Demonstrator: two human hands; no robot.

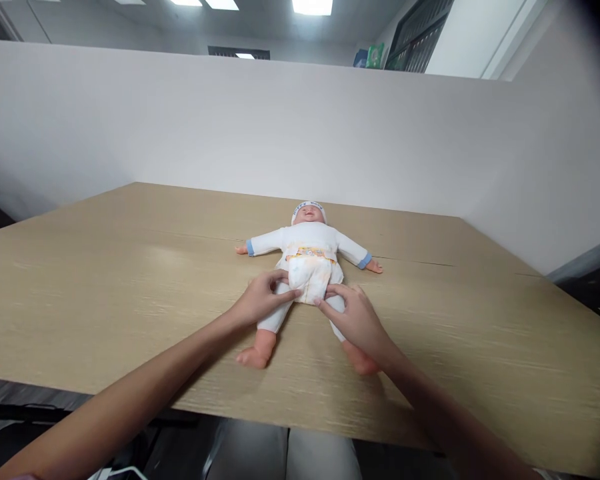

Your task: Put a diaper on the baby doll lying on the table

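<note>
A baby doll (307, 233) lies on its back on the table, head away from me, arms spread and legs apart. It wears a white outfit with blue cuffs and a white cap with lettering. Around its hips, over the white trousers, sits a white diaper (310, 275) with an orange patterned waistband. My left hand (264, 297) pinches the diaper's edge by the leg on the left side. At the opposite leg edge, my right hand (353, 312) pinches the diaper between thumb and fingers. My right hand and wrist partly cover the leg on the right.
The wooden table (105, 287) stretches out on both sides of the doll. A white partition (230, 127) rises behind its far edge. Beyond the partition, a green package (375, 55) shows at the top. My lap is below the near edge.
</note>
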